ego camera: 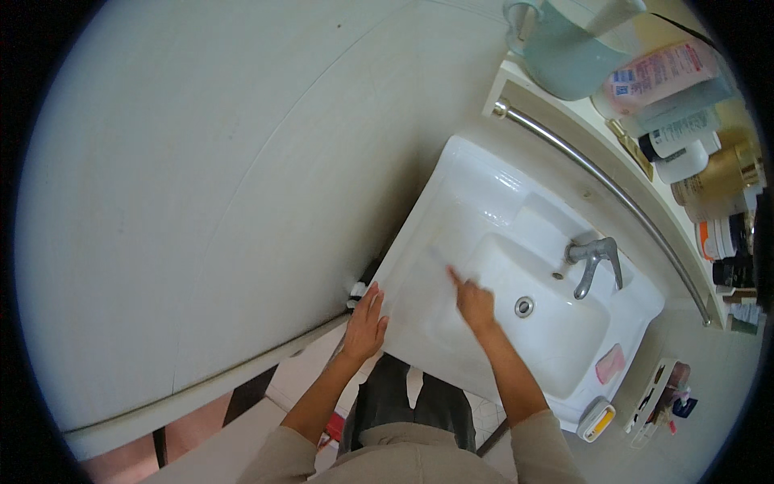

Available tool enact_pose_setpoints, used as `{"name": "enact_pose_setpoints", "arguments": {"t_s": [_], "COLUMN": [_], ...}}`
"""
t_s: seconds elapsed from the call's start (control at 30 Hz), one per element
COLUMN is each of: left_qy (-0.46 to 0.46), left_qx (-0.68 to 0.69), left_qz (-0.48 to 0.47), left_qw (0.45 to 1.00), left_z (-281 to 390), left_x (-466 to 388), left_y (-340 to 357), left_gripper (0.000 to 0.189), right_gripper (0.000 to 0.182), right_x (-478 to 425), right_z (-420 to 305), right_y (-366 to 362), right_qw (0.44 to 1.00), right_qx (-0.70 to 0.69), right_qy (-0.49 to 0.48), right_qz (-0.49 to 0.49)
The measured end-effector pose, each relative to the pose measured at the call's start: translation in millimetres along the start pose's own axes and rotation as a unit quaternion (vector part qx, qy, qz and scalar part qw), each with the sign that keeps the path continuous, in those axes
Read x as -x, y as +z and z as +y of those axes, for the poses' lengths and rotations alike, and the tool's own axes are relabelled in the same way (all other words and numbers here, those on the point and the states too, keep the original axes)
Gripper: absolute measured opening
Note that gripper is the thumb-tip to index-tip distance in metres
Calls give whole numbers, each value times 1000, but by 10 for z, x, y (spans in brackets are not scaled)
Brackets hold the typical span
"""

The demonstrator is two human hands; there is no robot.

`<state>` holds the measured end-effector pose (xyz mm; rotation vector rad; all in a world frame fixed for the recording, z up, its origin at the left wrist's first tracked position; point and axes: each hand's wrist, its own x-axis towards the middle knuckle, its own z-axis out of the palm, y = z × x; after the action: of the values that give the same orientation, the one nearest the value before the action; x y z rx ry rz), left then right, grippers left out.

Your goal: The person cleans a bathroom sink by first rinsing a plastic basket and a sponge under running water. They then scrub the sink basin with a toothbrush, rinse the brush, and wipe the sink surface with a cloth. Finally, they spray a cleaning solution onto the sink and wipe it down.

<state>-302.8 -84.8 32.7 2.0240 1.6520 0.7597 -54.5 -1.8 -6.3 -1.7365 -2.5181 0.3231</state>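
Observation:
A white ceramic washbasin (pixel 435 302) with a chrome faucet (pixel 595 260) and a round drain (pixel 524 307) lies before me. My left hand (pixel 364 327) rests at the basin's left edge, fingers extended, holding nothing that shows. Over the flat left part of the basin, my right hand (pixel 473 299) points with its index finger; the other fingers look curled, and nothing shows in it. The fingertip is slightly blurred, and whether it touches the surface I cannot tell. A pink sponge or cloth (pixel 611 364) lies on the basin's right rim, near a white dish with a yellow item (pixel 596 420).
Above the basin runs a white shelf (pixel 580 115) with a metal rail (pixel 580 158). It holds a translucent pitcher (pixel 562 60), a pink bottle (pixel 659 78) and several other bottles and jars. A white wall holder (pixel 653 393) is at the right; a wall (pixel 242 181) rises at the left.

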Motion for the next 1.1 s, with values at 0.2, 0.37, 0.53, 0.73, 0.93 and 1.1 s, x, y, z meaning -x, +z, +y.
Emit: {"name": "enact_pose_setpoints", "arguments": {"t_s": [0.2, 0.37, 0.53, 0.73, 0.93, 1.1], "left_qy": [-46, -54, -52, -74, -47, -53], "left_qx": [-89, -108, -93, -76, -81, -96], "left_qz": [-9, -36, -42, -46, -36, -34], "left_qw": [995, 992, 993, 993, 995, 993], "left_z": [-69, -151, -110, -226, -211, -275], "left_x": [-284, -242, -301, -220, -244, -170], "left_y": [12, 67, 119, 106, 195, 233], "left_gripper": [48, 47, 47, 49, 49, 47], "right_gripper": [60, 64, 67, 62, 67, 71], "right_x": [-60, -284, -754, -225, -677, -365], "right_z": [-648, -316, -16, -412, 14, 243], "right_y": [191, 163, 72, 237, 156, 125], "right_qw": [990, 994, 978, 988, 984, 988], "right_qx": [-87, -48, -61, -56, -17, 35], "right_qy": [95, 91, 176, 114, 149, 150], "right_qz": [-49, 36, 96, 84, 100, 18]}}
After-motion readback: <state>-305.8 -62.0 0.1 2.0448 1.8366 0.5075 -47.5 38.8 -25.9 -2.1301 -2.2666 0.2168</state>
